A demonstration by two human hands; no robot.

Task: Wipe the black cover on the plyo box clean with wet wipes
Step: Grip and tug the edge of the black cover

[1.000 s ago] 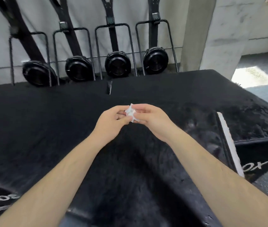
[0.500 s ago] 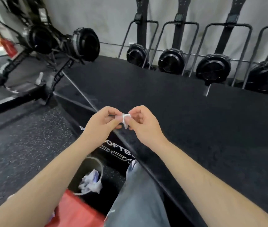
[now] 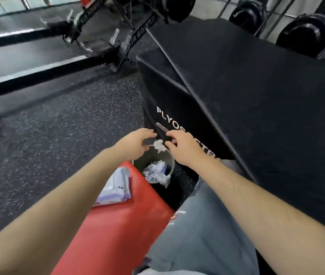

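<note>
Hovering above a bin [image 3: 172, 162], a crumpled wipe [image 3: 159, 146] is flanked by the left hand [image 3: 136, 144] and right hand [image 3: 184, 148]; whether it is pinched or loose cannot be told. It should be dropped squarely inside. The black cover [image 3: 257, 96] is seen just beside the bin.

We count two grips, the person's bare hands: one left grip [image 3: 136, 144] and one right grip [image 3: 185, 148]. There is one crumpled wipe [image 3: 159, 145]. One round bin [image 3: 171, 161] holds several used wipes [image 3: 155, 172], too bunched for us to number. We count one pack of wet wipes [image 3: 116, 187], one red table [image 3: 118, 225], one plyo box [image 3: 257, 96], and at least two round black machines [image 3: 306, 32].
</note>
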